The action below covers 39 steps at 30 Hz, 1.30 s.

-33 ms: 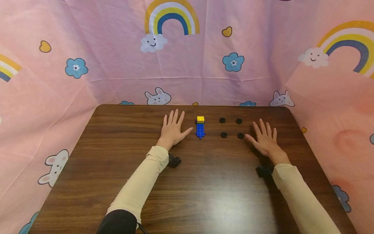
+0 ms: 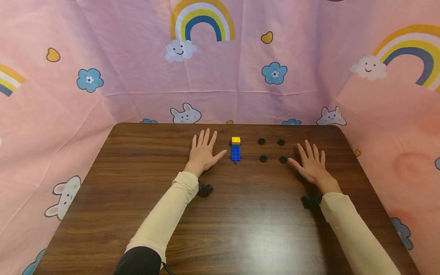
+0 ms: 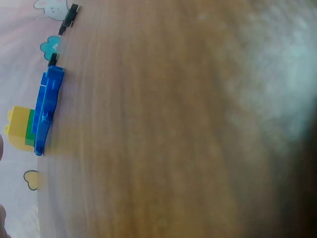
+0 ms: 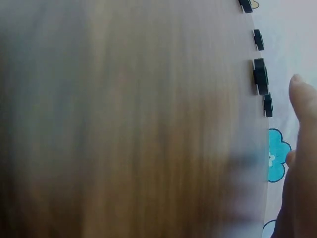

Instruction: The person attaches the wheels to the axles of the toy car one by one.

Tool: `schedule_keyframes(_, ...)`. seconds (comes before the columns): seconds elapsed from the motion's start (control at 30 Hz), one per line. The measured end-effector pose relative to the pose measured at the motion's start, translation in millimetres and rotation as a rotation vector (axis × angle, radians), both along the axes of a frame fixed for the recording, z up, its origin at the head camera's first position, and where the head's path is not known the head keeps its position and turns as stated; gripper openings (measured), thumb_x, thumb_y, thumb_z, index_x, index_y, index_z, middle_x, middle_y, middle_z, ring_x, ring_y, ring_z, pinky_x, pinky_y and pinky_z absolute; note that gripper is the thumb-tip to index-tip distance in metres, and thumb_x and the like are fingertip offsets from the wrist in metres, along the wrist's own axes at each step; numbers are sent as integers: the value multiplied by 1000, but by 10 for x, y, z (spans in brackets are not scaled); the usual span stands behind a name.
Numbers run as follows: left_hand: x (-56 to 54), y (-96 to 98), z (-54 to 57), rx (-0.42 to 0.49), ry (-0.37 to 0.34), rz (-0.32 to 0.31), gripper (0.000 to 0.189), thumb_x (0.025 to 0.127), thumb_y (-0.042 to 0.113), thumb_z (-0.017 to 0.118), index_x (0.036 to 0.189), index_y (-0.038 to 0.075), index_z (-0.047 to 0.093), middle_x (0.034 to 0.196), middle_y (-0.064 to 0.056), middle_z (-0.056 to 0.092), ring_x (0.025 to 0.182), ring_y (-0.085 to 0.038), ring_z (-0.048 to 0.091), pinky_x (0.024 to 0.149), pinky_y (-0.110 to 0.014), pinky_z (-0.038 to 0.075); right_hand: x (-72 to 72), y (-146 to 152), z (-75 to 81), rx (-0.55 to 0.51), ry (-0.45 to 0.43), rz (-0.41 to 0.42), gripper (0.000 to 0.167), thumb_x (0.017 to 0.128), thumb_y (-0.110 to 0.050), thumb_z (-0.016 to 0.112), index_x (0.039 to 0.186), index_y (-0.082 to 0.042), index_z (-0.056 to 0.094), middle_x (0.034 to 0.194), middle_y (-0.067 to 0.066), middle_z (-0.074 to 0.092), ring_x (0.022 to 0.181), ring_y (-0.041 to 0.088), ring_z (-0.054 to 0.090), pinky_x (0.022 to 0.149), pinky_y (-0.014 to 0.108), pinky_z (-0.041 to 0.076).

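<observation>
My left hand (image 2: 202,152) rests palm down with spread fingers, its thumb pointing at a blue toy car base (image 2: 235,153). A yellow block (image 2: 236,140) sits on the far end of that base. In the left wrist view a thin green brick (image 3: 30,128) shows between the yellow block and the blue base. Several black toy wheels (image 2: 263,158) lie to the right of the base in two rows. My right hand (image 2: 313,165) is also palm down with fingers spread, its thumb tip beside the nearest wheel (image 2: 283,159). Neither hand holds anything.
A brown wood-grain table (image 2: 240,214) spans the view. Pink patterned cloth (image 2: 137,57) hangs behind it and along both sides. Dark wrist devices (image 2: 205,189) sit under each wrist, and a cable (image 2: 167,269) runs by the left sleeve.
</observation>
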<state>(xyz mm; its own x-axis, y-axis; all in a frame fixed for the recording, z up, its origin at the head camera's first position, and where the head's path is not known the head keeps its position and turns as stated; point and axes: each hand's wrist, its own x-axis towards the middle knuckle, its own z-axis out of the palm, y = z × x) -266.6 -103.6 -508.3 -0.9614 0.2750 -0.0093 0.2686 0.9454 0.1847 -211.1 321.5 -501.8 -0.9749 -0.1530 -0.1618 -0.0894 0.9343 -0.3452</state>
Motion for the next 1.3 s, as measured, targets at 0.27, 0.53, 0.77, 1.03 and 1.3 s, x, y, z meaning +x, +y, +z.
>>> schedule_keyframes(0.27,-9,30,-3,43,14,-11,92,101,75,37,169,22,8,177,-14,4,164,-37,4,131,-60,2,-25,-43,-18,-5,51,6,88,106,-67,35,168,-11,8,174,22,-6,157,54,-2,121,74,-6)
schedule_keyframes(0.53,42,-9,34,89,27,-9,90,102,73,37,169,20,11,176,-15,7,163,-38,6,130,-61,3,-1,-127,-72,-57,174,20,72,111,-51,39,164,-6,23,165,29,21,147,57,20,115,75,16)
schedule_keyframes(0.77,33,10,81,124,-24,-76,91,101,74,37,169,24,3,177,-12,5,164,-33,3,131,-58,2,-21,-179,-4,-85,303,11,60,111,-40,45,158,-4,37,147,34,41,129,54,35,108,69,26)
schedule_keyframes(1.03,46,43,106,130,-28,-129,93,101,73,43,169,21,7,177,-12,10,164,-34,8,131,-58,6,-68,-234,-15,-79,341,58,54,111,-35,49,154,-3,43,135,32,49,117,49,40,100,65,32)
schedule_keyframes(1.3,50,107,172,102,-64,-161,97,99,74,47,169,19,9,176,-13,11,164,-34,7,131,-58,6,-104,-309,0,-68,307,117,54,110,-36,52,153,-5,46,134,26,51,117,45,42,98,62,35)
